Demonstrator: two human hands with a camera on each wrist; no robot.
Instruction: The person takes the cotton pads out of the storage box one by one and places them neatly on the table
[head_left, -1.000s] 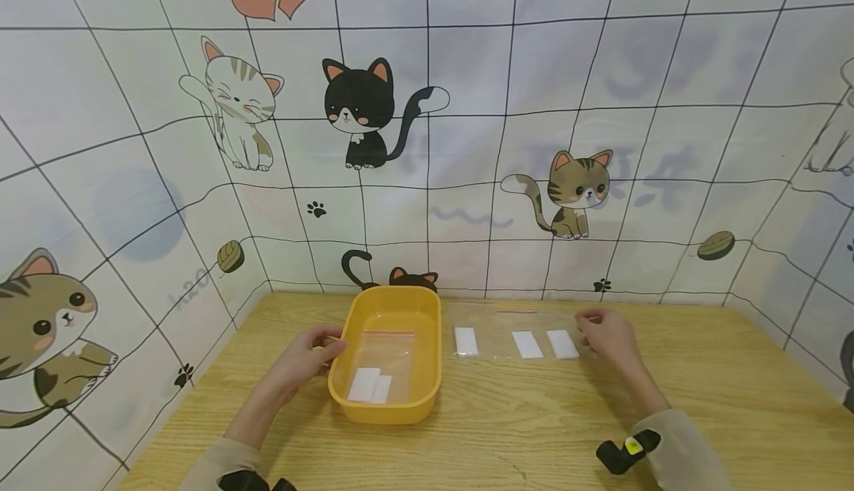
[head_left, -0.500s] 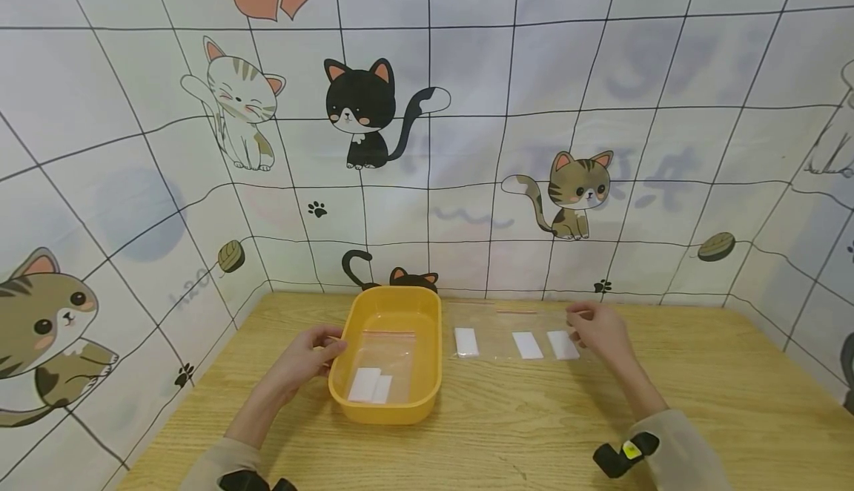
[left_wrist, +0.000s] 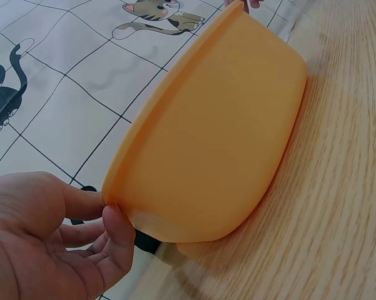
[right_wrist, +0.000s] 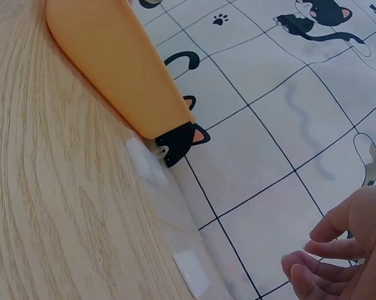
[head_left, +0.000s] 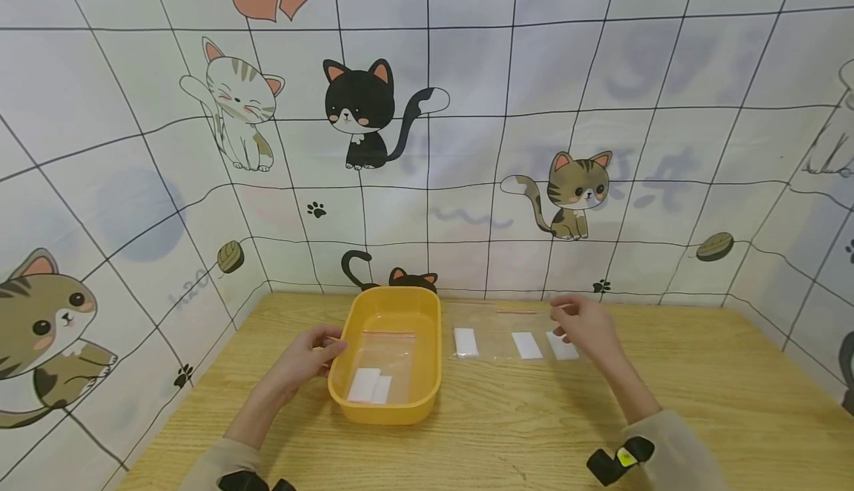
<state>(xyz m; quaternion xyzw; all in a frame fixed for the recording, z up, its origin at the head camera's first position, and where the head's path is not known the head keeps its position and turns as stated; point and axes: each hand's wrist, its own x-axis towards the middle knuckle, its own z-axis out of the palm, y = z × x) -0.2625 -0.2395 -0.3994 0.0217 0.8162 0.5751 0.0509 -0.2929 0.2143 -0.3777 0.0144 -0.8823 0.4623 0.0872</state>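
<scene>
My left hand point(head_left: 303, 361) pinches the left rim of a yellow plastic tub point(head_left: 390, 414); the left wrist view shows thumb and fingers point(left_wrist: 117, 228) on its edge. Inside the tub lies a clear zip bag point(head_left: 398, 354) with white rectangular pieces point(head_left: 363, 385). To the tub's right, clear zip bags lie in a row on the table, with a left white piece point(head_left: 466, 342), a middle one point(head_left: 527, 345) and a right one point(head_left: 560, 347) partly covered by my right hand point(head_left: 586, 328). That hand hovers over the bags, fingers loosely bent, nothing visible between them.
The wooden table point(head_left: 494, 432) meets a cloth wall point(head_left: 467, 179) printed with cats and grid lines, close behind the tub and bags. Another cloth side stands at the left. A black wrist camera point(head_left: 620, 461) sits on the right sleeve.
My right hand has moved left and slightly up, from the right edge of the row to over the rightmost bag. The left hand and tub have stayed in place.
</scene>
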